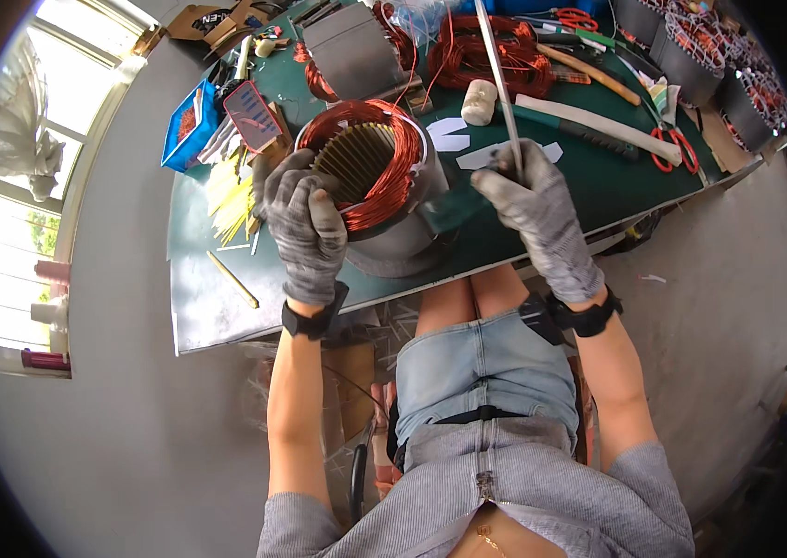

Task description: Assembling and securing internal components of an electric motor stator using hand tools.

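A grey motor stator [396, 244] stands on the green table top near its front edge. Red copper winding [393, 191] rings its top opening, and yellowish slot liners [356, 163] line the bore. My left hand [305, 219], in a grey striped glove, curls its fingers at the left side of the winding; its fingertips are partly hidden. To the right of the stator, my gloved right hand [537, 209] is raised, closed round a long thin whitish strip [497, 70] that extends up past the view's top edge. A blurred dark green piece [456, 209] shows between that hand and the stator.
Behind stand another stator [351, 51] and a pile of copper coils [491, 56]. Nearby lie a white roller-shaped piece [479, 102], a mallet-like tool [598, 130], red-handled scissors [677, 153] and white paper pieces [449, 135]. At left are a blue bin [191, 126] and yellow strips [229, 197].
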`<act>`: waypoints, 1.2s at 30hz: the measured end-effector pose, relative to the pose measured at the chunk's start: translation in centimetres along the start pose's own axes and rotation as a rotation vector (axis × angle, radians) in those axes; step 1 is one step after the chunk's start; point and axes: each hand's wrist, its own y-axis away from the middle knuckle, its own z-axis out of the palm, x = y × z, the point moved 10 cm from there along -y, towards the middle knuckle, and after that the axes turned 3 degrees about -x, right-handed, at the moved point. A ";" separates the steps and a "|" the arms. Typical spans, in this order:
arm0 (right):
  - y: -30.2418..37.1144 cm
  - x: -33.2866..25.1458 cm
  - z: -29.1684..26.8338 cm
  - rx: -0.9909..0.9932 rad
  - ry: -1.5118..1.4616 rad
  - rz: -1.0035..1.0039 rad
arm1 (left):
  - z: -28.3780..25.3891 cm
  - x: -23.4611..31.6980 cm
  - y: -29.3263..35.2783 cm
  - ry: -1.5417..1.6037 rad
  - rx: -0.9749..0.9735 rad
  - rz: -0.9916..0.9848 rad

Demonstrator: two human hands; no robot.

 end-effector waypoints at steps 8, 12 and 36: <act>-2.7 -1.1 3.1 -0.030 0.071 -0.242 | 3.2 7.8 1.3 -0.240 -0.102 0.185; -2.6 -1.1 0.4 0.025 0.221 -0.269 | 2.1 6.6 1.8 -0.163 0.041 0.230; -0.4 -1.4 -6.8 0.006 0.036 -0.078 | 0.2 6.8 3.4 -0.318 -0.127 0.122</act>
